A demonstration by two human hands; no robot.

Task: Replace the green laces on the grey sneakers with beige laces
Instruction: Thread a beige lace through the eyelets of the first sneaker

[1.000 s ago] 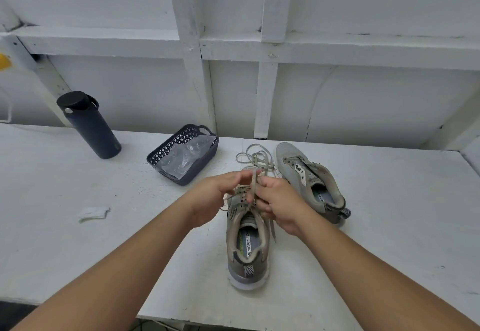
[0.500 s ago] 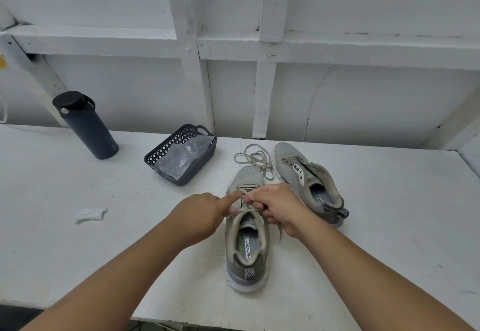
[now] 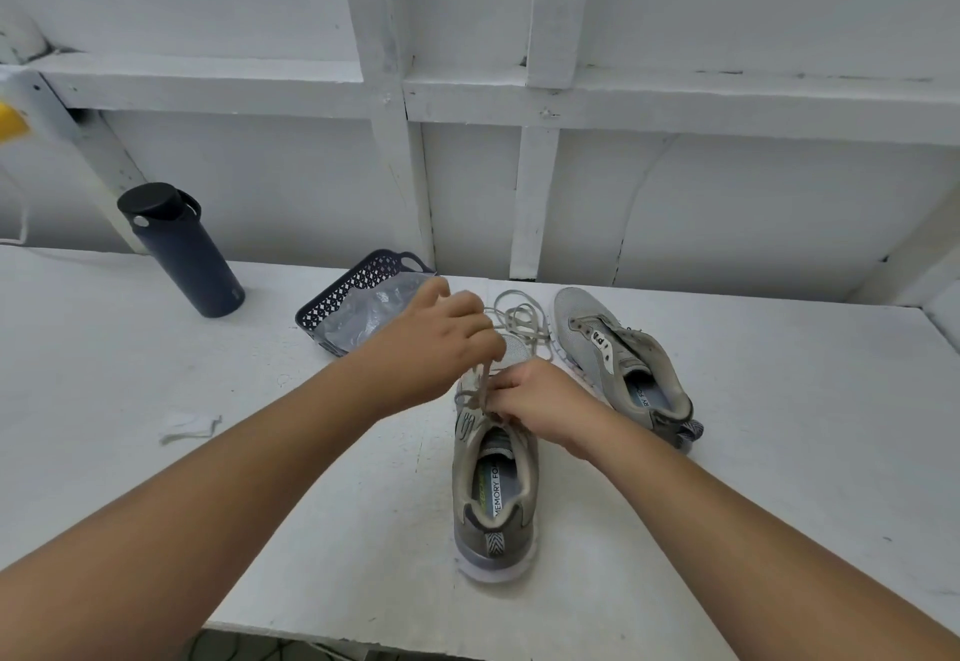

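Observation:
Two grey sneakers stand on the white table. The near sneaker (image 3: 493,494) points away from me, its heel toward me. A beige lace (image 3: 519,322) is threaded in its eyelets, and its loose length lies coiled beyond the toe. My left hand (image 3: 436,338) is raised over the toe and pinches a strand of that lace, drawn taut up from the eyelets. My right hand (image 3: 540,400) grips the sneaker's tongue and lacing area. The second sneaker (image 3: 623,364) lies to the right with no lace in its eyelets.
A dark basket (image 3: 332,307) holding clear plastic sits left of the sneakers. A dark bottle (image 3: 182,255) stands at the far left, with a crumpled white scrap (image 3: 189,425) nearer me. The table's front edge (image 3: 363,634) runs close below the near sneaker's heel.
My left hand has lifted up and away from the eyelets, drawing a lace strand with it. My right hand stays on the near sneaker's lacing.

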